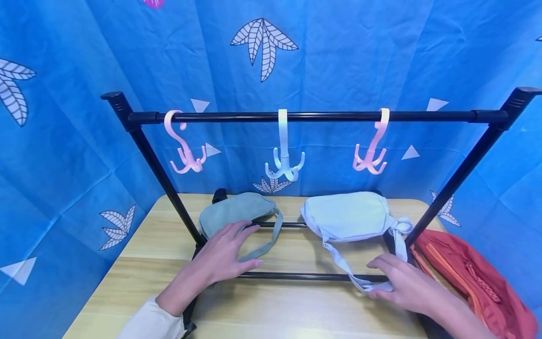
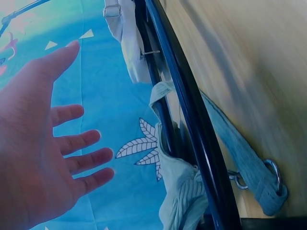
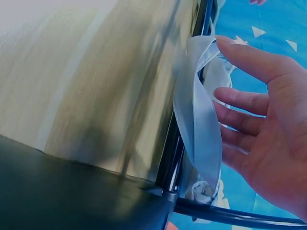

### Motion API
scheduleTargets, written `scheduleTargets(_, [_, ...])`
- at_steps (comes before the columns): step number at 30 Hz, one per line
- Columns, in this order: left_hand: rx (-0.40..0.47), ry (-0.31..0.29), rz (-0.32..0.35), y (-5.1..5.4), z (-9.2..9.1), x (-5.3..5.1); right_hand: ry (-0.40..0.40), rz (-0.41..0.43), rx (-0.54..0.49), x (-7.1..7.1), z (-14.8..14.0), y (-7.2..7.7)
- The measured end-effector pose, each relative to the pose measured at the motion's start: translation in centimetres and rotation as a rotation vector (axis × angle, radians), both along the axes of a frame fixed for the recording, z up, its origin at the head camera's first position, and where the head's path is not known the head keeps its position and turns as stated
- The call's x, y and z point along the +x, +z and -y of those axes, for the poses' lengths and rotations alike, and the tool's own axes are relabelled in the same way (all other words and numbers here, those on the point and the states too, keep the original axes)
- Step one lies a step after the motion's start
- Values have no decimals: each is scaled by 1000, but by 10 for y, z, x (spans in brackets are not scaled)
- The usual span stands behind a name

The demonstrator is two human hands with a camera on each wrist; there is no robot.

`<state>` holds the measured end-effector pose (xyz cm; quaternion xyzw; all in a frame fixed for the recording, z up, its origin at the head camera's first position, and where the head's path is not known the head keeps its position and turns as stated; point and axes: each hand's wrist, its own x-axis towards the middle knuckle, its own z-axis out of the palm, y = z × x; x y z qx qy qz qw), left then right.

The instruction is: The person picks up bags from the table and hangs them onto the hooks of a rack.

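Observation:
In the head view my left hand (image 1: 218, 254) hovers with spread fingers just in front of a green bag (image 1: 235, 212); the left wrist view has this hand (image 2: 53, 139) holding nothing, beside the green bag (image 2: 180, 187). My right hand (image 1: 406, 282) is at the strap (image 1: 349, 273) of a pale blue-white bag (image 1: 347, 216). From the right wrist view, the thumb tip of my right hand (image 3: 268, 124) meets the pale strap (image 3: 199, 105), and the fingers are relaxed and apart. Whether the fingers touch the strap is unclear.
A black rack (image 1: 330, 117) carries a left pink hook (image 1: 186, 155), a blue hook (image 1: 284, 160) and a right pink hook (image 1: 372, 150). Low black bars (image 1: 296, 276) cross above the wooden table (image 1: 127, 268). A red bag (image 1: 478, 282) lies at the right; a blue curtain (image 1: 338, 56) hangs behind.

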<state>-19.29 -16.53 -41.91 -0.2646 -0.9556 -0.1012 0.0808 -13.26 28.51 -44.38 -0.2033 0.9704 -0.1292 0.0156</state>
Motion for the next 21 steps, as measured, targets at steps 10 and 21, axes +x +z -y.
scheduleTargets(10, [29, -40, 21, -1, -13, -4, 42, 22, -13, -2, 2, -6])
scheduleTargets(21, [18, -95, 14, -3, -29, -7, 112, -92, 1, 0, 5, -17])
